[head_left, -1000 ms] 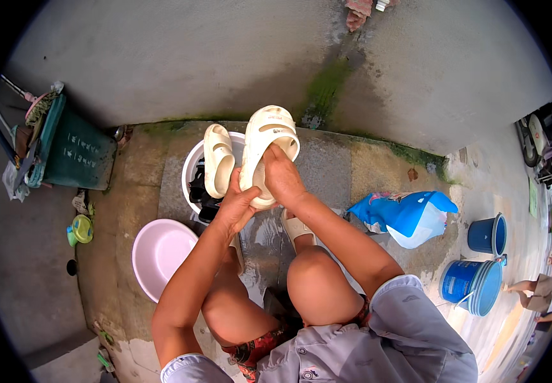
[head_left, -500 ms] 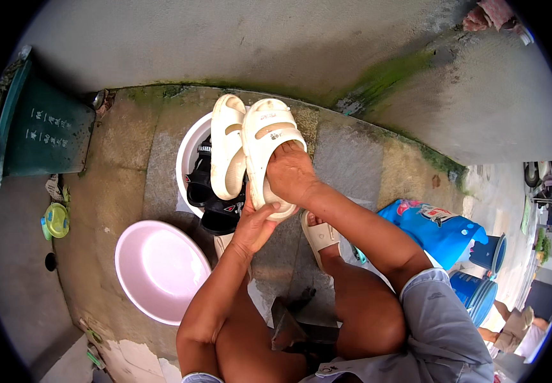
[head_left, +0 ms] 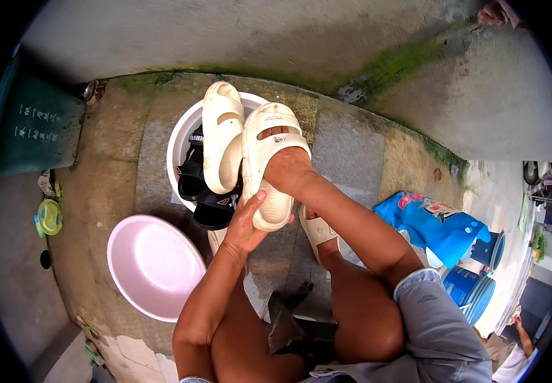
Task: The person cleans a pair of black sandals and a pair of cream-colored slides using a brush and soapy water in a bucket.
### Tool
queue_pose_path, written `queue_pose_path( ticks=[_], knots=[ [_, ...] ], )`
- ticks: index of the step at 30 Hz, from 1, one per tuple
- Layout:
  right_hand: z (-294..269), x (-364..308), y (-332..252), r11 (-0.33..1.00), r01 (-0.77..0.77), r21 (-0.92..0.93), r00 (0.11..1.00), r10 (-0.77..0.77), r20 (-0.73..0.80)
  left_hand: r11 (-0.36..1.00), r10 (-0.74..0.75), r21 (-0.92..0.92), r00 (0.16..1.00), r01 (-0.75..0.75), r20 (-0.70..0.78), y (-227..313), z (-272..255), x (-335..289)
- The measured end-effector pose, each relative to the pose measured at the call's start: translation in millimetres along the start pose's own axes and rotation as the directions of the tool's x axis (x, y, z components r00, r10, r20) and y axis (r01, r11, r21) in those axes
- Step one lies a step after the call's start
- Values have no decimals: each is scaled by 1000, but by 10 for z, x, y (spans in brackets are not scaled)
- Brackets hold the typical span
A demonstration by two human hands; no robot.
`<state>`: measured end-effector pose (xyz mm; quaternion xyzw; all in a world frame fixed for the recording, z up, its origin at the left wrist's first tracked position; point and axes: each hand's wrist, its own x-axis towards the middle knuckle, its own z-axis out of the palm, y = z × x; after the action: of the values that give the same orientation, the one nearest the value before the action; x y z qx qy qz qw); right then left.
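Note:
My left hand [head_left: 245, 225] grips the heel end of a cream slide sandal [head_left: 269, 159]. My right hand [head_left: 287, 171] is pushed into that sandal under its strap. A second cream sandal [head_left: 222, 143] leans against it on the left, standing over a white basin [head_left: 180, 143]. Black sandals [head_left: 202, 188] lie inside the basin. Both hands hold the sandal above the basin's right rim.
An empty pink basin [head_left: 154, 265] sits at lower left on the concrete. A green bin [head_left: 30, 131] stands at far left, a blue bag [head_left: 432, 223] and blue buckets [head_left: 470, 290] at right. My foot in a cream sandal [head_left: 317, 226] rests below my hands.
The view has tilted down and closer. My hands with the two cream sandals stay together over the white basin, with little shift in grip.

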<state>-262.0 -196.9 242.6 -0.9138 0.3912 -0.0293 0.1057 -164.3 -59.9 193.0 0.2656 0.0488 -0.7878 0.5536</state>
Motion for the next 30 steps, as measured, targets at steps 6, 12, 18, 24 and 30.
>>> queue_pose_path(
  ticks=[6,12,18,24,30],
  knots=[
    [158,-624,-370,972,232,28,954,-222,-200,991,134,25,986,-132,-102,95,-284,-47],
    [-435,-576,-28,707,51,705,990,57,-128,998,18,53,999,-20,45,133,-85,-88],
    [-285,-613,136,119,-239,964,921,341,187,994,5,109,997,-13,73,96,-17,-4],
    [-186,-941,454,209,22,978,953,292,-84,995,54,77,993,-63,108,215,-18,-54],
    [1120,-2236,1483,689,-670,276,739,583,338,996,83,26,988,-87,132,207,-45,-60]
  ],
)
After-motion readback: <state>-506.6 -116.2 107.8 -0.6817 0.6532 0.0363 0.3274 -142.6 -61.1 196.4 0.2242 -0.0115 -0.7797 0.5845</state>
